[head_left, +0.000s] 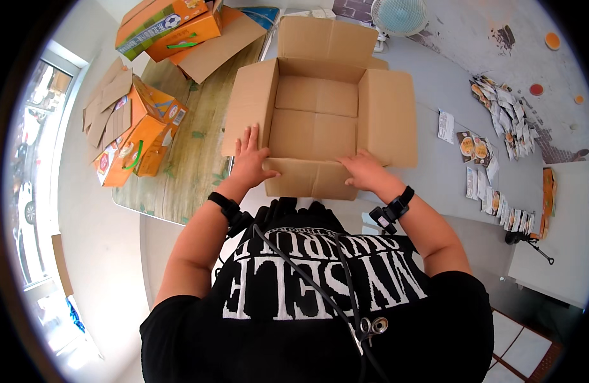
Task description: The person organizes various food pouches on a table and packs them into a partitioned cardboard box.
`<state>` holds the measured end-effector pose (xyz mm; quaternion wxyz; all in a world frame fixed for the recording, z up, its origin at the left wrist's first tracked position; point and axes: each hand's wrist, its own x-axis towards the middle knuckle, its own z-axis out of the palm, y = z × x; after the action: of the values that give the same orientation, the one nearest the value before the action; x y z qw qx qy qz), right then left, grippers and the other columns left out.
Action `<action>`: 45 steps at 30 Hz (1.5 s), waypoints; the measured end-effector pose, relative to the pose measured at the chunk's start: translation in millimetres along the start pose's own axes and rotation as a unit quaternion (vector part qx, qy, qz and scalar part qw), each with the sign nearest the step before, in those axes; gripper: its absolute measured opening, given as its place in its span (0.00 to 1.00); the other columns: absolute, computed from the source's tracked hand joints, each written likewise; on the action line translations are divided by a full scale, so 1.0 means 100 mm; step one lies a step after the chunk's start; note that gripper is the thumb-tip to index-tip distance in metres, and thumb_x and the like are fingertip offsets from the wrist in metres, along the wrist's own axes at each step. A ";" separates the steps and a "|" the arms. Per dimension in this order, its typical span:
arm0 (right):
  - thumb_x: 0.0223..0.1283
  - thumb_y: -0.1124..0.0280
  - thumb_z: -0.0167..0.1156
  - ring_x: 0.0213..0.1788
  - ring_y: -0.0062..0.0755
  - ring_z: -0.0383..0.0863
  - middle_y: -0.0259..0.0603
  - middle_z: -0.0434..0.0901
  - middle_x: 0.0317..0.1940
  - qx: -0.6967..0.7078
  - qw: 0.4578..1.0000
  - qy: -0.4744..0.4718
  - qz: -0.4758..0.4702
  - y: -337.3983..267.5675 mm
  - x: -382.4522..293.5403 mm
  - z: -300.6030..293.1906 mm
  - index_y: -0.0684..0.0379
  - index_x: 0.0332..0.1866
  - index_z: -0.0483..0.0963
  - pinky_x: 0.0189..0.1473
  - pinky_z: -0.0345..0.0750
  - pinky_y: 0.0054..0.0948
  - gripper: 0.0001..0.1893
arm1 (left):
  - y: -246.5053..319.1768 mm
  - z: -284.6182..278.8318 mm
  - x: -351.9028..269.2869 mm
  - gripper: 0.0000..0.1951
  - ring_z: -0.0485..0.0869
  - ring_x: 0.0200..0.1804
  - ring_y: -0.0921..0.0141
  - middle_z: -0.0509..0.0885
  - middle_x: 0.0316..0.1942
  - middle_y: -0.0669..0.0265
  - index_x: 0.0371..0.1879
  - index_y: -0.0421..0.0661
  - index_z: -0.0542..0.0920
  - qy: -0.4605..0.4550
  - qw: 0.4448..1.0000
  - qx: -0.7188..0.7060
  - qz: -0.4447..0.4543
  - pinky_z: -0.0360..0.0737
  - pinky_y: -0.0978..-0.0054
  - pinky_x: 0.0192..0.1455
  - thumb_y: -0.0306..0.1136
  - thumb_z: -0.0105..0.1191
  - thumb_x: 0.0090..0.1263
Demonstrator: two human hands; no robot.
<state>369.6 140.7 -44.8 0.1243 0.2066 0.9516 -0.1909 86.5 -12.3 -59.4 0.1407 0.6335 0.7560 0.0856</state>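
Note:
A cardboard box (312, 136) stands before me with its top flaps spread outward and nothing visible inside it. My left hand (250, 160) lies with fingers apart on the left flap near the front left corner, its thumb by the front flap. My right hand (366, 170) rests at the front right corner, its fingers on the box's edge and its thumb against the front flap. Neither hand is closed around anything that I can make out. Both wrists wear black straps with small devices.
Orange printed cartons (148, 129) and flattened cardboard lie on the wood-patterned table (203, 115) at left. Rows of small printed packets (505, 115) lie on the grey table (433, 177) at right. A fan (400, 16) stands behind the box.

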 end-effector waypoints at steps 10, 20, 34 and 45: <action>0.37 0.69 0.69 0.43 0.46 0.79 0.47 0.81 0.35 -0.034 0.996 0.005 0.087 0.36 -0.62 0.00 0.56 0.45 0.76 0.63 0.63 0.44 0.23 | 0.40 0.16 -0.17 0.33 0.58 0.66 0.47 0.56 0.65 0.46 0.56 0.59 0.72 0.004 0.989 -0.028 0.143 0.63 0.50 0.61 0.47 0.67 0.46; 0.35 0.63 0.73 0.49 0.49 0.77 0.50 0.78 0.46 0.008 0.998 0.051 0.032 -0.05 -0.15 0.17 0.56 0.56 0.71 0.54 0.72 0.39 0.35 | 0.28 0.16 0.11 0.40 0.58 0.65 0.48 0.57 0.65 0.46 0.65 0.57 0.64 0.026 0.958 -0.164 0.236 0.60 0.55 0.66 0.42 0.66 0.49; 0.35 0.67 0.73 0.47 0.46 0.79 0.49 0.80 0.42 0.147 0.981 -0.044 0.118 -0.21 0.11 0.15 0.59 0.47 0.75 0.48 0.75 0.36 0.27 | -1.77 -1.50 -0.39 0.21 0.77 0.53 0.65 0.80 0.49 0.59 0.53 0.42 0.75 0.326 0.855 -0.399 -0.061 0.73 0.70 0.55 0.40 0.57 0.64; 0.34 0.71 0.71 0.49 0.44 0.77 0.45 0.79 0.45 0.166 0.968 -0.063 0.179 -0.26 0.18 0.24 0.58 0.50 0.75 0.50 0.74 0.34 0.29 | -4.55 -2.45 -0.99 0.38 0.75 0.54 0.55 0.78 0.49 0.52 0.55 0.43 0.71 0.417 0.779 -0.155 -0.442 0.73 0.64 0.55 0.46 0.69 0.42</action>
<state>346.1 114.9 -63.3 0.1802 0.3787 0.8444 -0.3335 -401.4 -180.3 43.0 -0.0700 0.1013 0.9142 0.3861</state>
